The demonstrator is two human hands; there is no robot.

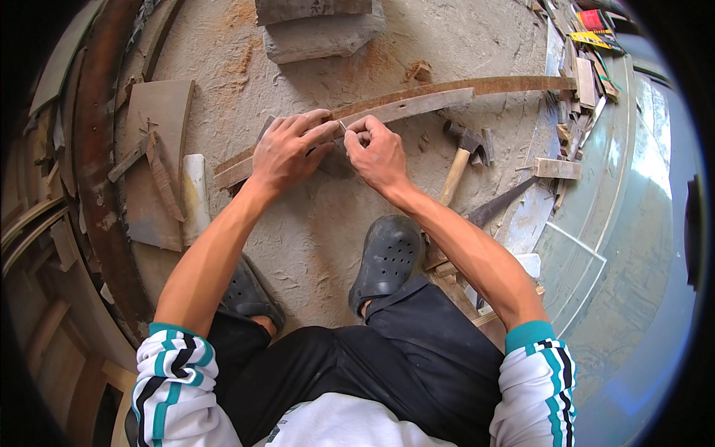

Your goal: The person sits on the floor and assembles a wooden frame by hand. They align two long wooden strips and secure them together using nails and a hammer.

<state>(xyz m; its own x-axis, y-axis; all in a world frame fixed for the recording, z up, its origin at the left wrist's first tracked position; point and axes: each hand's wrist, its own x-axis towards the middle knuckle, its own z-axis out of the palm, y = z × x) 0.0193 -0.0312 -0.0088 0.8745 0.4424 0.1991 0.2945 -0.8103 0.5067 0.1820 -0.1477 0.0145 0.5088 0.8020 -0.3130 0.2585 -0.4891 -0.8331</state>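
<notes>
A pale wooden strip (417, 106) lies slanting across the floor ahead of me, alongside a longer brown strip (514, 86). My left hand (287, 149) is closed over the pale strip, fingers across its top and thumb on the near side. Close to those fingertips, my right hand (378, 155) pinches a thin, light nail (342, 126) between thumb and forefinger, just at the strip. Part of the strip is hidden under both hands. To the right of my right hand lies a hammer (456, 160) with a wooden handle and dark head.
A handsaw (503, 201) lies right of the hammer. Scrap wood (585, 89) is heaped along the right, beside a large glassy panel (596, 246). A flat board (158, 156) lies at left. A thick block (324, 33) sits at the far side. My shoes (385, 253) flank the near floor.
</notes>
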